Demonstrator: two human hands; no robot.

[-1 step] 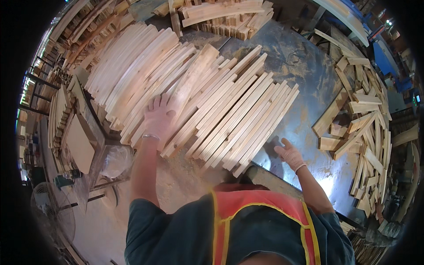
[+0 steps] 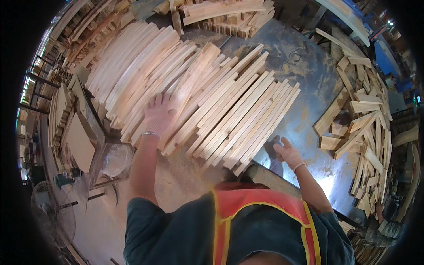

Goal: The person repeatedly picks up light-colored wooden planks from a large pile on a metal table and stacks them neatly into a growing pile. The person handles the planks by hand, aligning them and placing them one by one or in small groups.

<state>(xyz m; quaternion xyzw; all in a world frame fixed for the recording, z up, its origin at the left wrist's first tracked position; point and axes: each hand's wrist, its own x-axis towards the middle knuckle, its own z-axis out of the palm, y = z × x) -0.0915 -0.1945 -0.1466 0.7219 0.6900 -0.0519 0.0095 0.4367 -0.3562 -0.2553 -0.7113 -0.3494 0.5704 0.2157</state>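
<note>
A person in a red vest with yellow edging (image 2: 257,199) is leaning over rows of pale sawn timber, both hands wearing light-coloured gloves. The left hand (image 2: 159,115) is lying palm down on the wood, its fingers spreading slightly apart and pointing away from the body, its thumb reaching out to the right. Under that thumb, a wide wooden board (image 2: 197,73) is lying at a slant, its far end stretching well beyond the fingertips. To the right of the left fingers, a row of narrow wooden strips (image 2: 240,115) is running side by side, its ends standing unevenly, its last strip coming near the right hand (image 2: 289,155). The right fingers are hovering just beside that row, standing a little apart and partly bent, above a dark metal tabletop (image 2: 309,66) that is carrying scattered sawdust. Beyond the left fingertips and to their left, close-set long planks (image 2: 132,62) are filling the surface. Well apart from the right fingers, on their right, a jumbled pile of wooden offcuts (image 2: 369,106) is spreading. Farthest ahead of both hands, a stack of short timber (image 2: 223,11) is sitting. Below and left of the left fingers, a crumpled clear plastic bag (image 2: 117,159) is resting.
</note>
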